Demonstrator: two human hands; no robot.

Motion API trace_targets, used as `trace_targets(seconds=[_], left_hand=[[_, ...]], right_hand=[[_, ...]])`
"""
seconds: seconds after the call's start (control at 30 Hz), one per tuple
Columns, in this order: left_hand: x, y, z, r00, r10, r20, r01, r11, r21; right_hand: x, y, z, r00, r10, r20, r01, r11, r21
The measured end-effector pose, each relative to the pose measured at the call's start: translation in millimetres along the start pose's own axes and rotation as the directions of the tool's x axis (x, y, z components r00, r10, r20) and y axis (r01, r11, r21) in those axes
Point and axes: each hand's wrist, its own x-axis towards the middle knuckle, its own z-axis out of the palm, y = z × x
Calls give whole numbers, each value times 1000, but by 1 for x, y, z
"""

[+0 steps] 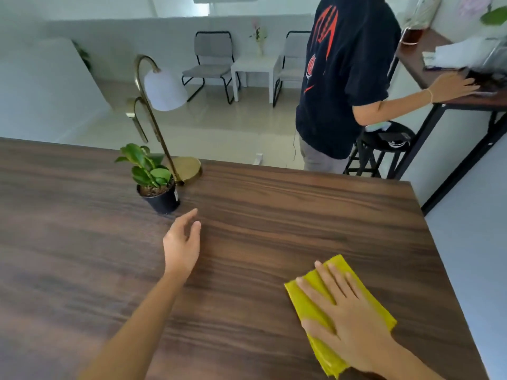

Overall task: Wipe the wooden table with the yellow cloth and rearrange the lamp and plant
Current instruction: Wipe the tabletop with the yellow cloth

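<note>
- The folded yellow cloth (323,305) is pressed flat on the wooden table (274,215) near its right edge, under the spread fingers (326,281) of the right hand (348,325)
- The left hand (182,244) is held loosely open and empty, near the potted plant (156,179)
- The brass lamp (164,105) is seen just behind the plant

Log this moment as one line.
left hand: open, near plant | right hand: flat on yellow cloth | lamp: behind plant

Plant (155,178) just before lamp (162,116), on table (247,215).
</note>
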Motion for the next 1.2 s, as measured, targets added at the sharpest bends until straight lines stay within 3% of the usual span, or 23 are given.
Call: trace_targets(seconds=[0.07, 0.17, 0.27, 0.3, 0.33, 0.43, 0.53, 0.6, 0.67, 0.73, 0.8, 0.9, 0.97, 1.0, 1.1, 1.2], left_hand=[[-14, -23, -46, 1000, 3, 8, -4, 995, 101], [-32, -65, -107, 998, 60, -23, -49, 941, 335], [-40, -101, -142, 996, 44, -76, -6, 900, 437], [-41, -112, -151, 997, 58, -54, -27, 886, 462], [-42, -121, -158, 996, 85, -22, -63, 869, 491], [-44, -139, -166, 983, 169, 65, -177, 825, 536], [-45, -141, -163, 983, 172, 63, -179, 832, 524], [-45, -144, -162, 985, 167, 49, -168, 839, 518], [-44, -146, -162, 985, 167, 47, -168, 844, 509], [-44, -149, -162, 983, 173, 53, -175, 839, 516], [-43, -149, -160, 983, 177, 54, -179, 829, 531], [-42, -148, -160, 983, 170, 72, -182, 819, 544], [-42, -148, -160, 982, 172, 81, -187, 808, 559], [-42, -148, -159, 982, 170, 82, -187, 808, 559], [-40, -149, -159, 986, 143, 84, -166, 833, 529], [-40, -148, -160, 985, 148, 85, -170, 837, 520]], right_hand=[[-24, 27, -7, 998, -54, -22, 52, 996, -71], [3, 71, -19, 970, 242, -5, -241, 965, -102], [76, 66, -30, 753, 658, -9, -658, 753, 29], [103, 48, -32, 700, 714, 21, -714, 697, 75], [126, 24, -32, 690, 721, 55, -722, 683, 106], [163, -81, -10, 827, 551, 106, -560, 824, 89], [126, -182, 28, 967, 252, 46, -253, 967, 20], [71, -209, 36, 998, 59, 21, -60, 998, 27], [32, -194, 32, 1000, -11, 20, 11, 1000, 4], [27, -159, 20, 994, 104, 41, -103, 994, -26], [64, -130, 12, 937, 350, 5, -349, 935, -57], [158, -120, 3, 724, 689, -28, -689, 724, 20], [220, -137, 0, 653, 757, 36, -756, 647, 97], [243, -152, 1, 679, 732, 60, -734, 673, 95], [266, -215, 18, 856, 505, 110, -511, 859, 35], [209, -266, 35, 965, 250, 85, -250, 968, -1]])
